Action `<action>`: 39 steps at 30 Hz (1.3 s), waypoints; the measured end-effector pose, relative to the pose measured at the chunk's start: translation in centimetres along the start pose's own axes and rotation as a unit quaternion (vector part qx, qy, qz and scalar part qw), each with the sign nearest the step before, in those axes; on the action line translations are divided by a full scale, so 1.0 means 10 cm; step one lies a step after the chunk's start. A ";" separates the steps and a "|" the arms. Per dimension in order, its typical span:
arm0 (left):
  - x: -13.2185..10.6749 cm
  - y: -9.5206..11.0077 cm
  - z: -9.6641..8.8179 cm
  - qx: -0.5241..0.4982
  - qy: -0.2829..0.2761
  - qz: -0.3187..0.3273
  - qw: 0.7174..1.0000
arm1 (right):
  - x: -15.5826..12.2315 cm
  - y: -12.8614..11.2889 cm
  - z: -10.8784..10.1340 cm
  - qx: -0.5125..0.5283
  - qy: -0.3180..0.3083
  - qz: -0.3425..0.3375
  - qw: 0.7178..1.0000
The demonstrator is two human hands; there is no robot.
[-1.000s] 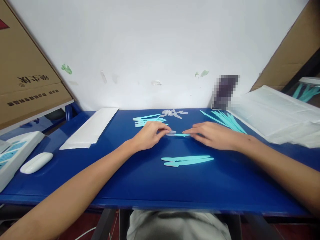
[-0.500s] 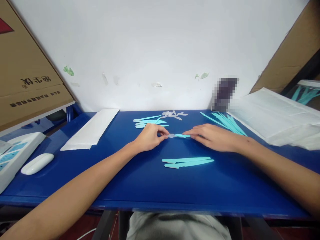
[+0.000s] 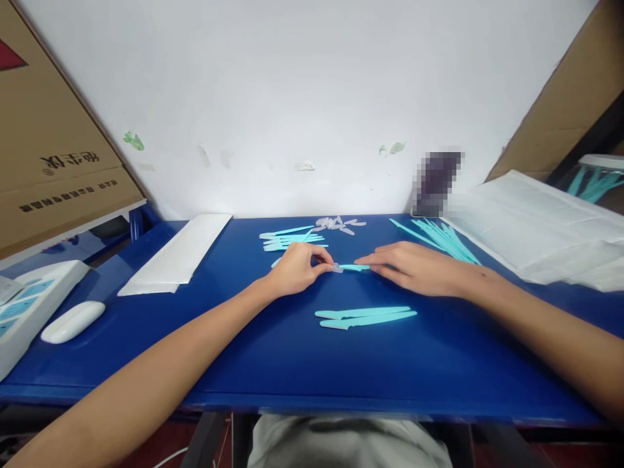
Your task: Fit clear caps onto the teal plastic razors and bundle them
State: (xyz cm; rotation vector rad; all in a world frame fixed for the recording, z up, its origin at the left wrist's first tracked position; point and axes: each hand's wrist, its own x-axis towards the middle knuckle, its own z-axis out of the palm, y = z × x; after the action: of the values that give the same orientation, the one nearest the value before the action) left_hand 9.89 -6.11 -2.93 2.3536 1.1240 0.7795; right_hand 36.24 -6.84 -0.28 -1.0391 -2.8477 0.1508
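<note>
My left hand (image 3: 301,268) pinches a small clear plastic cap (image 3: 338,268) between thumb and fingertips. Opposite it, my right hand (image 3: 407,265) grips a turquoise eyebrow razor (image 3: 353,267), its tip pointing left at the cap. Cap and tip meet or nearly meet; I cannot tell how far one is inside the other. Two more turquoise razors (image 3: 365,317) lie side by side on the blue table, nearer to me. Behind my left hand is a small pile of razors (image 3: 292,240), and to its right are several loose clear caps (image 3: 336,223).
More turquoise razors (image 3: 441,239) lie at the back right, beside white packaging sheets (image 3: 531,227). A white flat pack (image 3: 180,253), a white oval case (image 3: 73,322) and a white tray (image 3: 43,305) stand left. Cardboard (image 3: 58,117) leans at the left, before the white wall.
My left hand has shifted slightly right with the cap, closer to the razor in my right hand. The right hand stays almost still.
</note>
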 end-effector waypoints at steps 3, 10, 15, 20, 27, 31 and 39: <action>0.00 0.01 -0.01 -0.005 -0.001 -0.013 1.000 | -0.01 0.00 -0.01 0.004 0.006 -0.005 1.000; -0.01 0.01 0.00 -0.003 0.005 -0.014 1.000 | -0.02 -0.01 0.02 -0.012 0.009 -0.004 1.000; 0.00 0.04 0.07 -0.018 0.009 -0.004 1.000 | 0.07 -0.16 0.11 -0.048 0.006 0.011 0.999; 0.00 0.05 0.10 -0.016 0.010 -0.020 1.000 | 0.13 -0.25 0.19 -0.089 0.020 0.022 0.996; 0.00 0.04 -0.06 0.192 -0.078 0.115 0.972 | 0.13 -0.27 0.21 -0.157 0.075 -0.010 0.985; -0.04 -0.05 -0.34 0.279 -0.114 0.097 0.949 | 0.02 -0.36 0.04 -0.126 0.145 -0.030 0.981; -0.08 -0.31 -0.77 0.357 -0.123 0.009 0.926 | -0.12 -0.51 -0.12 0.122 -0.101 0.032 0.987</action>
State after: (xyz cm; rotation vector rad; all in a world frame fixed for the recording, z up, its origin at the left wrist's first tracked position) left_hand 2.73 -3.95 0.87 2.9298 1.4431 0.0422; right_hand 34.08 -11.46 1.48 -1.1211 -2.8720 0.6273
